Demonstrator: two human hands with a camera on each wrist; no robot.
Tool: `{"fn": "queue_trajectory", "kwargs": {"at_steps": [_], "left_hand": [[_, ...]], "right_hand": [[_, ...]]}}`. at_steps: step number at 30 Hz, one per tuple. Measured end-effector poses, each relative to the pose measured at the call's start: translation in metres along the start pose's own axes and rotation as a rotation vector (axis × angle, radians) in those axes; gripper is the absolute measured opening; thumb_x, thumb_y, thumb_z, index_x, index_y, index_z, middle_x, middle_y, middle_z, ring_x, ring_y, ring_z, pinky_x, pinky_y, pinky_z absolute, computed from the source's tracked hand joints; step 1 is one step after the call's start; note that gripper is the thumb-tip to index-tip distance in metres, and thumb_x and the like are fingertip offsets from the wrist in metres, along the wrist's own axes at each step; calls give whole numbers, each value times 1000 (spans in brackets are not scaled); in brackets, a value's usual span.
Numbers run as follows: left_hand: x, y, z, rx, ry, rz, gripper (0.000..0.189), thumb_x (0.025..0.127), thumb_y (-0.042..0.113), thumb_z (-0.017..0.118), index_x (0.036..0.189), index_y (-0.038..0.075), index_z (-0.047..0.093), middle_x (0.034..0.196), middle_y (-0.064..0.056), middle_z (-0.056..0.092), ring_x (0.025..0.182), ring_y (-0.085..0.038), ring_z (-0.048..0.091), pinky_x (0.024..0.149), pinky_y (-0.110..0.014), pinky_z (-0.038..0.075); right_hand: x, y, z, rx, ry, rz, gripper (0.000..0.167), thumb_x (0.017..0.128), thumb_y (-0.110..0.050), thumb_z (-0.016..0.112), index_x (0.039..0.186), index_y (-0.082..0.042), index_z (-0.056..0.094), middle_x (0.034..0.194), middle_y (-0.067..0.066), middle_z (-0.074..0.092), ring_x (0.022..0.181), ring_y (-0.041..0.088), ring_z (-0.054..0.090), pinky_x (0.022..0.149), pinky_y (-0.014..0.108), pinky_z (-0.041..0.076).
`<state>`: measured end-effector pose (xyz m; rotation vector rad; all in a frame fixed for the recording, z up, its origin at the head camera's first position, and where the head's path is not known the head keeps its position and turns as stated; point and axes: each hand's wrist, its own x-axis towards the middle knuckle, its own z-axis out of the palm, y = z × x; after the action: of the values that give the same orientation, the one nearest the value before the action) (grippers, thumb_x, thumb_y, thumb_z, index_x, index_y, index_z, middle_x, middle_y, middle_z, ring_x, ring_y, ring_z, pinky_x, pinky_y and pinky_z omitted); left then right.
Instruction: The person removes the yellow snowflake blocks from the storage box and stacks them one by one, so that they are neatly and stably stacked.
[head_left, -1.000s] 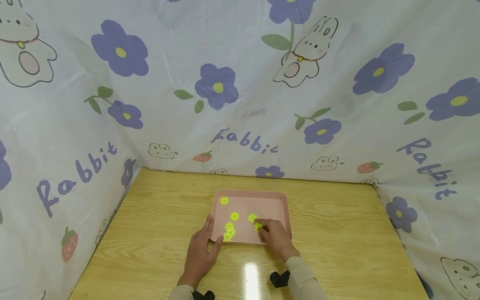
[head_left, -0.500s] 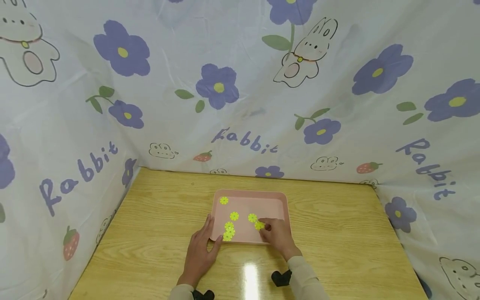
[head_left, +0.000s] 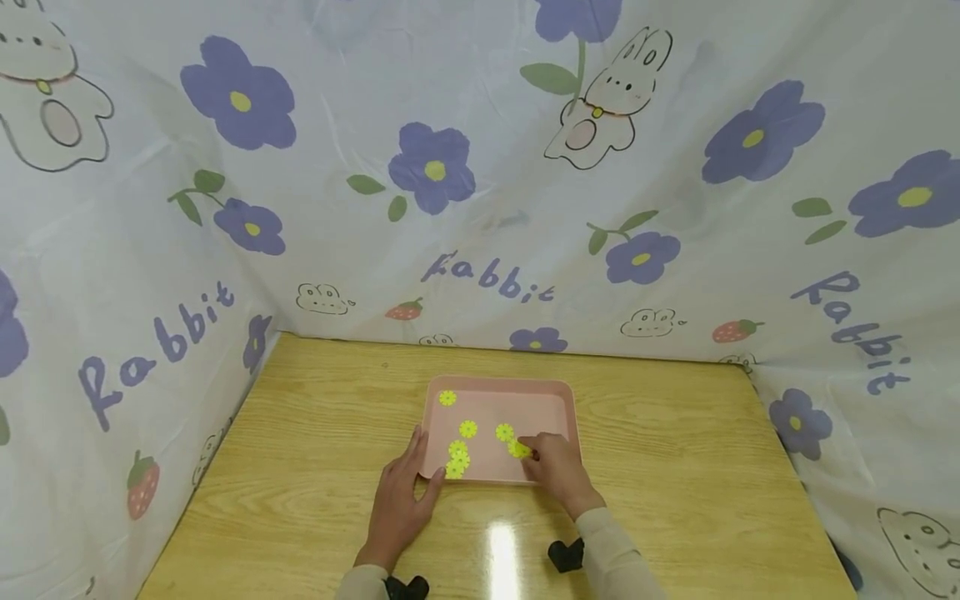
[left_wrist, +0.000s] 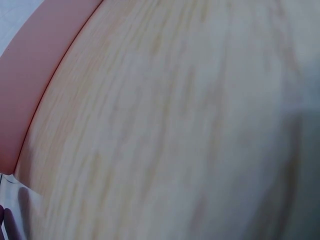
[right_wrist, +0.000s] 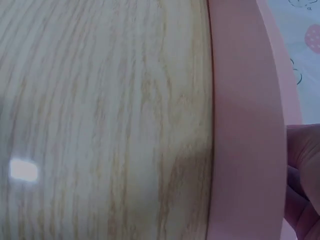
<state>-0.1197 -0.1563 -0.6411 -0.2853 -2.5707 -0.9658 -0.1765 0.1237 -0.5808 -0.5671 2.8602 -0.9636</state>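
In the head view, my left hand point(head_left: 401, 502) rests against the near left corner of a pink tray point(head_left: 536, 385), its fingers along the left side and its thumb at the front rim. My right hand point(head_left: 561, 473) reaches over the front rim and pinches a yellow flower-shaped disc point(head_left: 517, 448) by its right side, low over the tray floor. This disc appears to touch or overlap another yellow disc point(head_left: 504, 432) at its upper left. In the right wrist view, the right-hand fingers point(right_wrist: 304, 150) show past the tray wall; the pinched disc is hidden there.
Several overlapping yellow discs point(head_left: 457, 459) lie at the tray's near left. A single disc point(head_left: 468, 429) sits above them, and one more disc point(head_left: 447, 398) is in the far left corner. The wooden table point(head_left: 675, 467) meets a printed cloth point(head_left: 480, 233) behind and at both sides.
The pinched disc was tilted and partly covered by the fingers; it now shows flatter. My right hand has shifted slightly right. My left hand stays at the tray corner.
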Motion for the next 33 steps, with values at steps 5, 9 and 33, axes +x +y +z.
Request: {"fn": "queue_trajectory", "kwargs": {"at_steps": [5, 9, 33], "left_hand": [[0, 0, 1, -13, -13, -19, 69, 103, 35, 66, 159, 7, 40, 166, -7, 35, 142, -27, 49, 110, -55, 41], [0, 0, 2, -16, -23, -27, 69, 103, 36, 65, 160, 7, 39, 167, -6, 34, 143, -27, 48, 110, -55, 41], [1, -2, 6, -31, -28, -39, 70, 103, 39, 65, 160, 8, 39, 167, -5, 33, 143, -28, 47, 112, -56, 40]], "right_hand": [[1, 0, -3, -55, -24, -17, 34, 88, 7, 74, 123, 6, 73, 83, 7, 65, 66, 12, 44, 57, 22, 39], [2, 1, -5, -89, -53, -16, 36, 87, 7, 77, 123, 8, 73, 84, 9, 65, 66, 12, 44, 58, 23, 41], [-13, 34, -51, -46, 318, 54, 38, 88, -22, 85, 118, 0, 75, 98, 9, 66, 67, 9, 56, 56, 26, 49]]}}
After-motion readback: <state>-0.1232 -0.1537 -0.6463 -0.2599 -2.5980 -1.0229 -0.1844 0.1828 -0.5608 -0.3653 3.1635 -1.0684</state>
